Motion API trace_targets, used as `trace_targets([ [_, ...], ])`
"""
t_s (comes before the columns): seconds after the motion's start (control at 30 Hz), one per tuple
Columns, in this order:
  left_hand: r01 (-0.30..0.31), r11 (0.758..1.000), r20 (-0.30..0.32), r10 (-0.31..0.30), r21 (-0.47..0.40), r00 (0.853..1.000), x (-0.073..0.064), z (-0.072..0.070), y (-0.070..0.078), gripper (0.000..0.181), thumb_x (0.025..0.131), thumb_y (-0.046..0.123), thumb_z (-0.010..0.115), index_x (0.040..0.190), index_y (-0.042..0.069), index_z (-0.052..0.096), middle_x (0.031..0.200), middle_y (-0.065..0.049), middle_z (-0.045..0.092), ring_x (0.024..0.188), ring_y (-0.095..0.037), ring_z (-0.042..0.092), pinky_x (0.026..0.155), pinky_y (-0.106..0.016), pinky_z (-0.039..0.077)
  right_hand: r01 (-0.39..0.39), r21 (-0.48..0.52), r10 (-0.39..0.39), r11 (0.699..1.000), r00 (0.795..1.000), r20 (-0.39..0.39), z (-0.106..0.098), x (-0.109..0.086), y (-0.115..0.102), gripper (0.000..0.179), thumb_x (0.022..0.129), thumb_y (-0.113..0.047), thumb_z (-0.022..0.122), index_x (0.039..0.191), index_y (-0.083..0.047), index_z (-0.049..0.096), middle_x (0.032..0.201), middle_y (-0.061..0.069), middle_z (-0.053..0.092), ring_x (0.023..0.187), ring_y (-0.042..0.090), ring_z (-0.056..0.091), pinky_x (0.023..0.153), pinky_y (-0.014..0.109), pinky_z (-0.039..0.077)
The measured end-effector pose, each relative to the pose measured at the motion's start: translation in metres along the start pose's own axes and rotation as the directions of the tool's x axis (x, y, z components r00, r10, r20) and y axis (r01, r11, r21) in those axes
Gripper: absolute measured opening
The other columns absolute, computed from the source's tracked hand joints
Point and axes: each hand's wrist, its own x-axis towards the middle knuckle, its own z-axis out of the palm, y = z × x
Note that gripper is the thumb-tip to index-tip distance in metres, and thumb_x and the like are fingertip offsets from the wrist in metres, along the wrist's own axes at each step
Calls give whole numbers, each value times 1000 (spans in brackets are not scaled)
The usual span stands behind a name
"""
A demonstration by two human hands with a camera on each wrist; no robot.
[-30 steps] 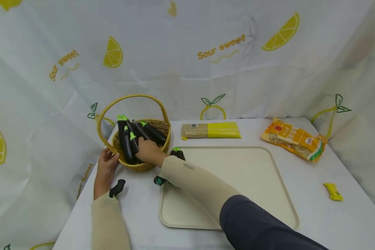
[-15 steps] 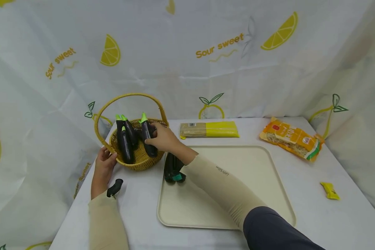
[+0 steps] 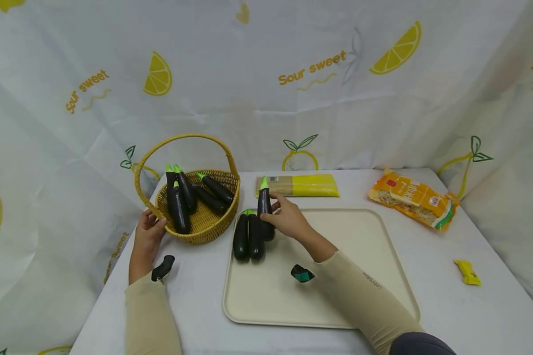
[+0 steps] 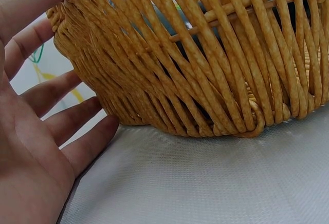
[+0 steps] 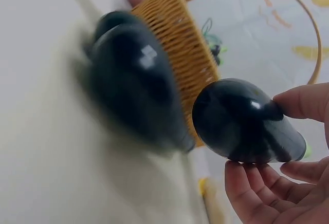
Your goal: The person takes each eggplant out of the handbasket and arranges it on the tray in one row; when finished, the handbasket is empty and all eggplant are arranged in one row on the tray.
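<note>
My right hand [image 3: 283, 217] grips a dark purple eggplant [image 3: 264, 213] with a green cap, holding it upright over the far left corner of the cream tray [image 3: 360, 256]; the right wrist view shows its rounded end [image 5: 247, 121] between my thumb and fingers. Two more eggplants [image 3: 247, 239] lie side by side on the tray just left of it. My left hand [image 3: 148, 234] rests with straight fingers against the outer wall of the wicker basket [image 3: 204, 229], seen close in the left wrist view [image 4: 195, 59]. Several eggplants [image 3: 186, 195] lie in the basket.
A yellow noodle packet [image 3: 299, 185] lies behind the tray. An orange snack bag [image 3: 410, 197] sits at the far right, and a small yellow wrapper [image 3: 467, 272] near the right edge. A lemon-print cloth backdrop surrounds the white table.
My right hand lifted one eggplant out of the basket and carried it right, over the tray beside the two lying there. My left hand stayed on the basket.
</note>
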Motion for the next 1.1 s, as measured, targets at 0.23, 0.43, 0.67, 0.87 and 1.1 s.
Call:
trace_targets([
  [0.23, 8, 1000, -3, -8, 1, 1000, 0, 1, 1, 45, 94, -2, 61, 131, 17, 47, 138, -5, 41, 120, -18, 43, 93, -22, 43, -87, 49, 86, 995, 996, 17, 2, -15, 29, 70, 85, -33, 74, 143, -13, 43, 107, 8, 60, 82, 20, 61, 69, 34, 50],
  [0.43, 24, 1000, -15, -24, 9, 1000, 1, 1, 2, 48, 93, 0, 63, 134, 18, 46, 142, -5, 38, 122, -18, 42, 97, -24, 41, -95, 12, 94, 995, 993, 72, 10, -20, 39, 70, 85, -34, 74, 142, -8, 44, 101, 6, 61, 78, 18, 59, 66, 33, 49],
  [0.67, 22, 1000, -36, -22, -13, 999, 0, 2, 1, 45, 92, -2, 63, 130, 17, 47, 136, -4, 42, 118, -17, 45, 91, -22, 45, -99, -29, 101, 995, 989, 110, 16, -20, 46, 69, 87, -37, 72, 142, -6, 43, 99, 4, 62, 66, 16, 61, 62, 32, 50],
  [0.87, 31, 999, -30, -31, 7, 999, 0, 2, 1, 49, 93, 1, 63, 135, 17, 45, 142, -5, 39, 122, -18, 43, 95, -23, 42, -91, -68, 97, 994, 991, 97, 10, -20, 41, 68, 89, -39, 69, 143, -7, 42, 96, 2, 62, 67, 15, 61, 64, 33, 49],
  [1.1, 12, 1000, -30, -13, -19, 999, 1, 1, -1, 43, 92, 0, 64, 129, 17, 48, 135, -4, 44, 117, -18, 46, 91, -23, 45, -11, -200, 30, 980, 995, 94, -8, -10, 31, 65, 92, -35, 67, 144, -6, 41, 94, 2, 63, 64, 14, 60, 64, 33, 48],
])
